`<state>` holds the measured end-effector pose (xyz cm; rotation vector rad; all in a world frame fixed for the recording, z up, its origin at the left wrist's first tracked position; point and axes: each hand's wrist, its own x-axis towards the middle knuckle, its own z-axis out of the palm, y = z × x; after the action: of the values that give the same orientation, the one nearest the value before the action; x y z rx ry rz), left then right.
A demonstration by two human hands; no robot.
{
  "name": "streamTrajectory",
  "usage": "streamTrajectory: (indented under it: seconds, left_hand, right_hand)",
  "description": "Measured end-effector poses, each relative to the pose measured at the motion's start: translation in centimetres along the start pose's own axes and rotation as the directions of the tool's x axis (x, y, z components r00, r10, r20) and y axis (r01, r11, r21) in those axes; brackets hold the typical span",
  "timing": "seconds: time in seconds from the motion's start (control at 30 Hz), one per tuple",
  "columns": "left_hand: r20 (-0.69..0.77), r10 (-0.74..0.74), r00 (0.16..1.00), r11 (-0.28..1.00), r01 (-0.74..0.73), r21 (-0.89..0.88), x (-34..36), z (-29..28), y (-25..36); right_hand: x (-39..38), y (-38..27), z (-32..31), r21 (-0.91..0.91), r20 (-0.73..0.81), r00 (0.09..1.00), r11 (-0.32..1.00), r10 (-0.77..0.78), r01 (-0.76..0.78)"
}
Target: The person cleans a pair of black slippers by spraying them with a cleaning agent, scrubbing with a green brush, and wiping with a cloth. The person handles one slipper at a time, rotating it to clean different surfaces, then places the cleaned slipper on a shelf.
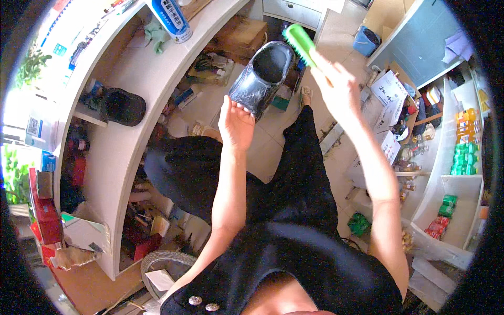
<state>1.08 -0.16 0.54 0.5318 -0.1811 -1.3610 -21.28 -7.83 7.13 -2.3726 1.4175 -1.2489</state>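
Observation:
My left hand [237,126] grips a black clog [261,79] by one end, fingers curled over its edge. The clog is tilted, its dark opening facing up and away from me, and its surface looks shiny with whitish streaks. In my right hand [336,81] is a green brush [301,44], held by the handle to the right of the clog. Its bristles point left, toward the clog, with a small gap between them. On the counter [126,178] to my left lies another dark clog [125,106]. A blue and white spray can [170,20] stands farther along that counter.
Cardboard boxes [239,38] and loose items fill the space under the counter. A blue bin [366,41] stands at the far right. Shelves with green packs [464,159] line the right side. A wicker chair [157,270] is at lower left.

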Motion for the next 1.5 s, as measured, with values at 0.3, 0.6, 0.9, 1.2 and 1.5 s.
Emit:
streamTrajectory:
  seconds: [0.3,0.6,0.9,1.2,1.5]
  left_hand:
    - [0.051,0.002,0.999,0.996,-0.006,0.086,-0.4,0.4,-1.1]
    - [-0.015,-0.138,0.99,0.988,0.137,-0.078,1.8,-2.2,-2.2]
    - [0.093,-0.17,0.981,0.926,0.192,-0.326,0.8,-0.6,-1.4]
    - [0.187,-0.194,0.963,0.878,0.256,-0.404,0.8,-0.4,-1.0]
    - [0.237,-0.162,0.958,0.878,0.249,-0.409,0.7,-0.3,-0.7]
  right_hand:
    - [-1.3,0.0,3.6,0.008,-0.075,0.989,0.992,0.128,-0.128]
    - [-4.0,-2.4,4.6,-0.122,-0.051,0.998,0.992,-0.035,0.028]
    - [-5.6,-4.9,7.3,-0.014,-0.129,0.991,0.999,0.036,-0.038]
    - [-5.1,-5.7,7.2,0.02,-0.133,0.99,0.999,0.047,-0.045]
    - [-6.2,-5.4,8.1,0.225,-0.159,0.98,0.971,0.122,-0.084]
